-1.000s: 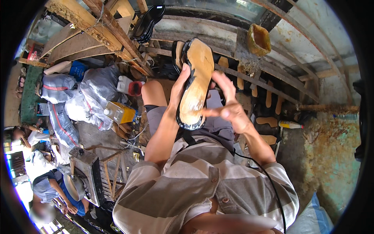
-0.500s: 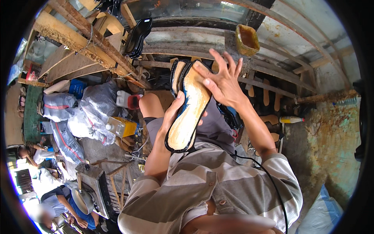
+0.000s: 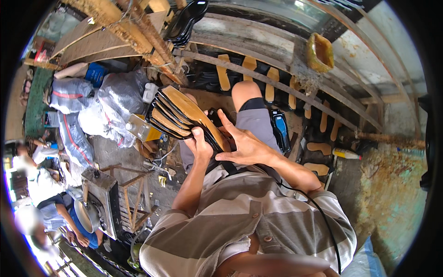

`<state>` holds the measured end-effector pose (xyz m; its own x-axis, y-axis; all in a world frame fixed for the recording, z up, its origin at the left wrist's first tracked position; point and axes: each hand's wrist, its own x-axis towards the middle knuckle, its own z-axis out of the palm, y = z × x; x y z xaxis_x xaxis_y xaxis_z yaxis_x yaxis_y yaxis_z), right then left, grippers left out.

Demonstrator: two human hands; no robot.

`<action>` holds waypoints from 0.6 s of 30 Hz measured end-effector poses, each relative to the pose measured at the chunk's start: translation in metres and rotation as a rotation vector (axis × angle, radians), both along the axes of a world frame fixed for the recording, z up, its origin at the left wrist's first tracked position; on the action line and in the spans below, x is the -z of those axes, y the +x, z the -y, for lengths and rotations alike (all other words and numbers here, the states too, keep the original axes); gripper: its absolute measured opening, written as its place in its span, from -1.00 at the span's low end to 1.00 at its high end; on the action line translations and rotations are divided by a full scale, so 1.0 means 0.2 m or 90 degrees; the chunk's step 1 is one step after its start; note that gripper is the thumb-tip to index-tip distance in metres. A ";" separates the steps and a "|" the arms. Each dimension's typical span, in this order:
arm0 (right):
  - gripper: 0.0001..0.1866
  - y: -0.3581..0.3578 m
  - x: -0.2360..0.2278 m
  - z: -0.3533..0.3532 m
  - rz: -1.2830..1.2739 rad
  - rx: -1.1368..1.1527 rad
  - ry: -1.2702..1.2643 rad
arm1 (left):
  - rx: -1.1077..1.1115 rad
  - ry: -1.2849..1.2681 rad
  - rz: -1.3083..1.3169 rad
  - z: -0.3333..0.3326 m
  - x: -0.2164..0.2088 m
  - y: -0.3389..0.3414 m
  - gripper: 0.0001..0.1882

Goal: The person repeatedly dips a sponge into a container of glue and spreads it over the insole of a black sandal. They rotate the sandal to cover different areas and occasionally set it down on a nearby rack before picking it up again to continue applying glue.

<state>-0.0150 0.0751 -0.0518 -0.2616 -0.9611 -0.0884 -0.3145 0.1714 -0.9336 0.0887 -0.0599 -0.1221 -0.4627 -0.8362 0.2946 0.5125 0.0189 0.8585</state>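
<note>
A fanned stack of shoe soles [image 3: 177, 104] with tan upper faces and glossy black rims is held over my lap, tilted up to the left. My left hand [image 3: 200, 147] grips its near part, thumb on the side and the other fingers hidden beneath. Against the near right end of the stack, my right hand [image 3: 247, 145] has its thumb and index finger spread wide; its other fingers are partly hidden at the soles' edge. Beside my right knee lies a black and blue sole-shaped piece [image 3: 279, 129].
Tan sole shapes [image 3: 272, 85] line the rack ahead and right. A yellowish tub [image 3: 320, 52] sits on the ledge. Stacked black soles [image 3: 187, 23] rest beyond. Plastic-wrapped bundles [image 3: 120, 99] and a yellow container [image 3: 140, 127] stand left. Other people [image 3: 69, 217] are at lower left.
The stack has swung left and now shows several fanned soles instead of one broad face. My right hand has moved down from the top to the near end. The view has shifted.
</note>
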 end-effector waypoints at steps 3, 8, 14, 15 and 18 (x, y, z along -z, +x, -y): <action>0.34 -0.06 0.04 0.09 0.047 -0.084 0.017 | -0.187 -0.049 0.094 0.13 0.02 0.07 -0.30; 0.33 -0.28 0.29 0.37 0.156 -0.026 0.246 | -0.284 0.093 0.053 0.44 0.02 0.27 -0.28; 0.36 -0.48 0.61 0.63 0.136 0.029 0.341 | -0.292 0.100 0.082 0.51 0.07 0.28 -0.31; 0.36 -0.48 0.64 0.62 0.146 0.027 0.316 | -0.242 0.105 0.092 0.49 0.08 0.28 -0.30; 0.37 -0.46 0.71 0.55 0.173 0.023 0.295 | -0.182 0.165 0.085 0.47 0.10 0.23 -0.26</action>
<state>-0.1062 -0.0343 -0.1931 -0.2028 -0.7958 -0.5705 -0.0585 0.5915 -0.8042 0.1349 -0.1543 -0.1424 -0.2210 -0.9752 0.0107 0.4013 -0.0809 0.9124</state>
